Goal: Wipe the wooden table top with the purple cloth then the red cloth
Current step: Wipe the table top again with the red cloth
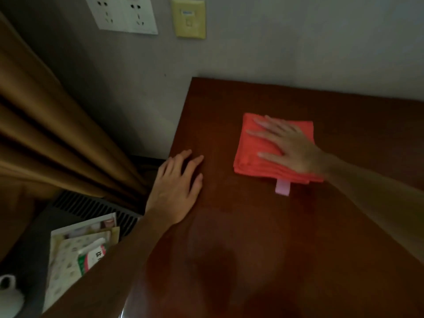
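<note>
Two hands: both lie flat on the wooden table top, palms down, well apart from each other.
Red cloth (254, 154): folded into a rough square of several layers, lying flat on the far right part of the table, near the wall but not touching it.
Pink loop (282, 187): a small tag sticking out from the near edge of the red cloth, resting on the wood.
Right hand (291, 149): spread wide, fingers fanned and pressed on top of the red cloth; it grips nothing, only bears down on the fabric. The bare forearm runs off to the right edge.
Left hand (177, 187): open and flat at the left edge of the table, fingers a little apart, holding nothing; the fingertips rest on bare wood, and the heel of the hand sits at the table's edge.
Table (252, 237): dark reddish-brown, glossy, with a faint sheen on the near part; its far edge meets the wall.
Purple cloth: not visible anywhere.
Wall (298, 42): pale grey, carrying a white socket plate (124, 13) and a yellowish plate (188, 18) beside it.
Curtain (50, 125): tan, hanging in folds to the left of the table.
Lower left: printed packets (80, 251) on a dark surface, with a vent grille (91, 207) behind them and a white object (10, 294) at the corner, too dim to identify.
</note>
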